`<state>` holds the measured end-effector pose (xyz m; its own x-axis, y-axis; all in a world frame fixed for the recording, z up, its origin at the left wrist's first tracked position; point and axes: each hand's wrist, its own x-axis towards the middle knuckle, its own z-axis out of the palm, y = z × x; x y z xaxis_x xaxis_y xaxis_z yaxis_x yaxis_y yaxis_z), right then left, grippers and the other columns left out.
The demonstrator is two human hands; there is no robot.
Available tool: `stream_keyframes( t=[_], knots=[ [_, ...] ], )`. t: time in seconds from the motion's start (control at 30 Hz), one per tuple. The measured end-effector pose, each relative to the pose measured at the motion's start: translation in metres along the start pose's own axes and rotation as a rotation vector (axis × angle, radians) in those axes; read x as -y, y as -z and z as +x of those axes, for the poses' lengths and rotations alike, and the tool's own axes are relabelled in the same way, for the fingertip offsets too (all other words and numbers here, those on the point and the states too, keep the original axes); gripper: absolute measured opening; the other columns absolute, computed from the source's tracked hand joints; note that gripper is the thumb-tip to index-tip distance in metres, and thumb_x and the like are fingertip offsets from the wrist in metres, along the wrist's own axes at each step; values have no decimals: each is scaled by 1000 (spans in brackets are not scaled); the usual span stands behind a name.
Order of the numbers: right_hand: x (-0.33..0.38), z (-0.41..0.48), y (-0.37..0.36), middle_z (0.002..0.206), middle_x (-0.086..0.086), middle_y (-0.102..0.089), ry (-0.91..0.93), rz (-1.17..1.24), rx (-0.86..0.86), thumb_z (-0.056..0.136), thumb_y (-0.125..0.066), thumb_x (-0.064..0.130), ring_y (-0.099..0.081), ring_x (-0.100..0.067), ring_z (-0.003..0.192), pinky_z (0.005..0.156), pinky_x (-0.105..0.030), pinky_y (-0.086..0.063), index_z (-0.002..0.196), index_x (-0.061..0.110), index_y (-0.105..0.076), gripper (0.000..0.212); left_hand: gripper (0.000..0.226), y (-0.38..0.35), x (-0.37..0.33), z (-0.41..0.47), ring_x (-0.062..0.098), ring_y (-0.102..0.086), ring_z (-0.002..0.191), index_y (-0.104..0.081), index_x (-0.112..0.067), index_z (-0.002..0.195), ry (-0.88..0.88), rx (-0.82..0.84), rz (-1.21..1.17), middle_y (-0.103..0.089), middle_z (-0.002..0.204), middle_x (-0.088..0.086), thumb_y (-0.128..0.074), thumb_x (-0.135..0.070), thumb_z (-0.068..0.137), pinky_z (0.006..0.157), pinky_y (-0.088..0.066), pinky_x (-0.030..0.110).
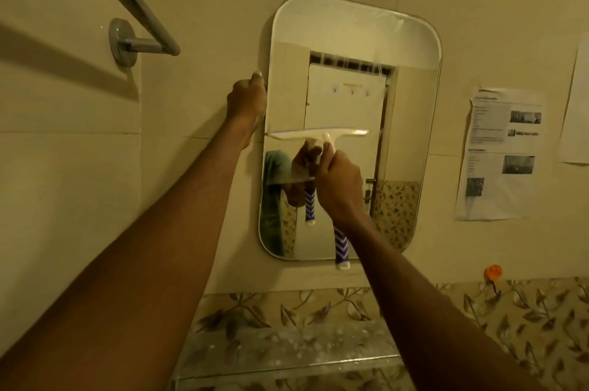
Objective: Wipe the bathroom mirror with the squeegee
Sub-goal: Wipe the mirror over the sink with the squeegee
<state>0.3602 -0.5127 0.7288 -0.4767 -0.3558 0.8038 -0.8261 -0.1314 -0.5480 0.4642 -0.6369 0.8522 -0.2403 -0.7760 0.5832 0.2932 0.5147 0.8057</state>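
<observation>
Glossy mirror (401,123), plastic squeegee (318,135)

Both my arms are bare and stretched out in front of me, reaching up. My left hand (247,100) is higher. Its fingers curl around the left edge of the mirror (411,142), and the thumb tip points up. My left arm is long and straight. My right hand (339,182) is lower and more to the middle. It is closed in a fist around the squeegee (318,135) handle. My right wrist bends a little.
</observation>
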Motion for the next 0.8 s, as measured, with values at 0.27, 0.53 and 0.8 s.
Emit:
stream_keyframes(
  t=[0.27,0.53,0.8],
  knots=[
    [-55,-94,-31,71,11,-63,-97,-61,47,93,-29,60,-61,6,65,43,-9,-43,94,28,-58,43,26,4,1,-6,34,-68,90,-59,-9,81,-8,-3,125,-68,98,15,-41,-24,93,82,-56,49],
    [-50,-88,-13,66,11,-60,-39,-80,83,100,-29,48,-59,8,64,44,-7,-40,85,33,-52,32,34,5,28,-24,10,-56,62,-47,-25,66,-67,-57,212,-54,68,-4,-40,-19,99,77,-56,41],
    [-48,-81,-22,72,9,-64,-51,-129,101,101,-32,47,-62,0,61,47,-13,-48,93,24,-58,36,33,9,41,-27,30,-66,92,-51,-26,64,-43,-60,177,-67,94,12,-45,-22,96,85,-55,47]
  ],
)
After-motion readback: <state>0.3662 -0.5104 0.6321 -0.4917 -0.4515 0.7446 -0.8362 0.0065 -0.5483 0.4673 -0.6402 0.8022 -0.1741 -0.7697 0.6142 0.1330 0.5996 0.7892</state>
